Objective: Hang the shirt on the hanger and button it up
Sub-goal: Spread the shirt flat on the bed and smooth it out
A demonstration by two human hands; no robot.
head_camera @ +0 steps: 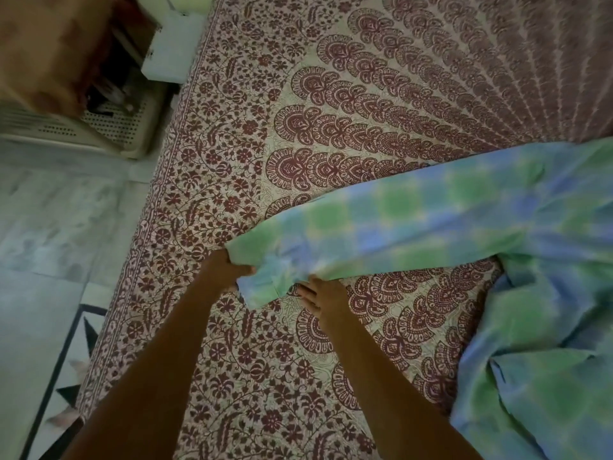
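While both forearms reach out from the near edge of the bed (265, 376), the left hand (225, 272) is clenched round the cuff end of the sleeve (398, 220), thumb on top, fingers tucked under the cloth. Right hand (326, 298) lies just beside it, fingers straight and flat on the bed cover, tips touching the sleeve's lower edge; it holds nothing. Sleeve is stretched out across the middle of the bed, running from the left hand towards the bed's right side. Shirt (547, 293), green and blue checks, lies rumpled on the right part of the bed, its body bunched in folds down to the near right corner. Motion blur on the cloth; buttons can't be made out. Bed is covered with a cream sheet printed in maroon flowers and fan shapes. Beyond the bed's far left corner stands a pale perforated plastic basket (116, 124) with a brown cloth (49, 44) over it. Left of the bed is pale tiled floor (49, 227).
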